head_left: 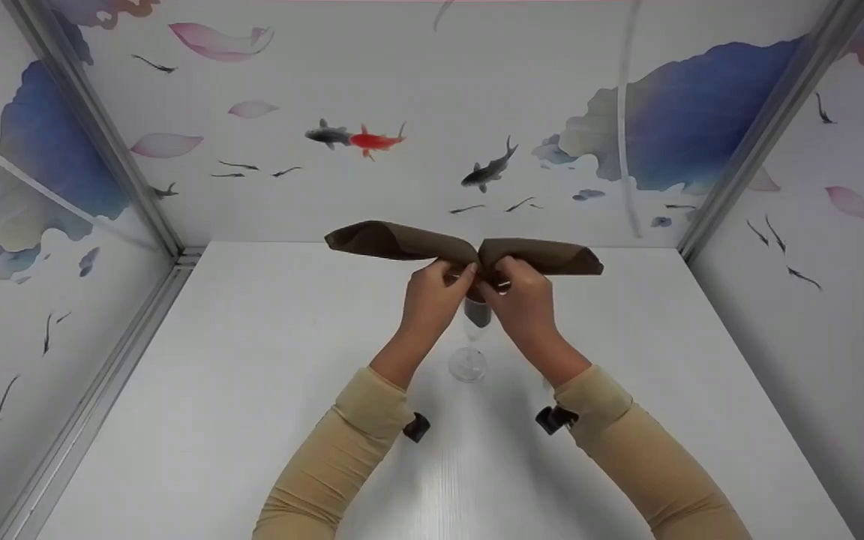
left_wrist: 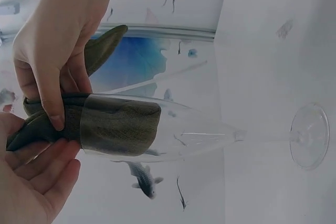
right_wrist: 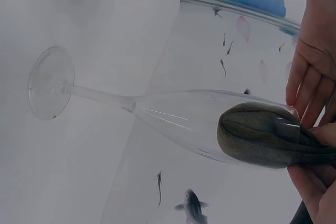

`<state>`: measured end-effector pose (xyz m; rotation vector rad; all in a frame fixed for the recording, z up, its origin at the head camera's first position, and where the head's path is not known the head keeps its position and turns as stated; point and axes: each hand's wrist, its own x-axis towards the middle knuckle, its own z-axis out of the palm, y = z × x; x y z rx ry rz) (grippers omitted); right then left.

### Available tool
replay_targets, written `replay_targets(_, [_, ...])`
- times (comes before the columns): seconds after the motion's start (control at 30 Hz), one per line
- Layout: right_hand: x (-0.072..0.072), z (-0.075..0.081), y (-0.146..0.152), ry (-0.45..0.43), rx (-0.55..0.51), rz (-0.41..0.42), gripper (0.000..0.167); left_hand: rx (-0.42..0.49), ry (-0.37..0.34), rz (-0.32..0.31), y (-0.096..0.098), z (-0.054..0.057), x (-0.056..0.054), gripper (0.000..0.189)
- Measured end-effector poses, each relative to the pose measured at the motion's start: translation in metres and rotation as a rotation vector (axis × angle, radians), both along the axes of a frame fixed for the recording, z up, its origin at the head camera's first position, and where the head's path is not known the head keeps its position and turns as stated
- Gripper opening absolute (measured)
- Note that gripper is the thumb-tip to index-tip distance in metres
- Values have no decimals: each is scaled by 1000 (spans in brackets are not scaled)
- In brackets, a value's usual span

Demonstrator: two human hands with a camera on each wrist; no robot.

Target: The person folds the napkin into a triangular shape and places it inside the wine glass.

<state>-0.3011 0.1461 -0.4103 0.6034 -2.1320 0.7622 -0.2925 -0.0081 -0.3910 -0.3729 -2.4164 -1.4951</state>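
A dark brown cloth napkin point(head_left: 394, 244) spreads in two rolled wings, one to each side, above a clear champagne flute point(head_left: 468, 365). Its folded lower end point(left_wrist: 122, 125) sits inside the upper part of the bowl, seen through the glass. The flute stands upright on its foot point(right_wrist: 51, 83). My left hand point(head_left: 436, 296) pinches the gathered cloth just above the rim from the left. From the right, my right hand point(head_left: 526, 296) grips the same gathered part, thumb and fingers at the rim. Both hands nearly meet there, hiding most of the rim in the head view.
A white table point(head_left: 267, 390) lies under the flute. White panels point(head_left: 417, 60) printed with fish, petals and blue leaves close it in at the back and sides, with metal corner posts point(head_left: 94, 127). A small black camera point(head_left: 417, 427) sits at the left wrist, another point(head_left: 554, 419) at the right.
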Motion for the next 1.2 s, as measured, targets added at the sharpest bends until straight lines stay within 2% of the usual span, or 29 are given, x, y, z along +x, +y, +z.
replay_targets(0.27, [2,-7,-3,14,34,-75,28,-72,6,25,0,-7,2,30])
replay_targets(0.47, [4,-9,-5,-19,63,-104,25,-79,-2,35,-1,-12,3,29])
replay_targets(0.6, [5,-9,-5,-52,59,-99,23,-66,-2,21,-1,-15,3,29])
replay_targets(0.77, [4,-9,-4,-90,33,-92,22,-22,-11,15,-2,-16,1,30])
replay_targets(1.0, [5,-10,-6,-84,-11,-101,28,113,-13,-29,-3,-16,3,51])
replay_targets(1.1, [5,-9,-7,-100,-19,-113,32,144,-2,-41,-2,-13,3,49])
replay_targets(1.2, [6,-7,-9,-139,-49,-127,43,157,1,-49,-2,-8,3,42])
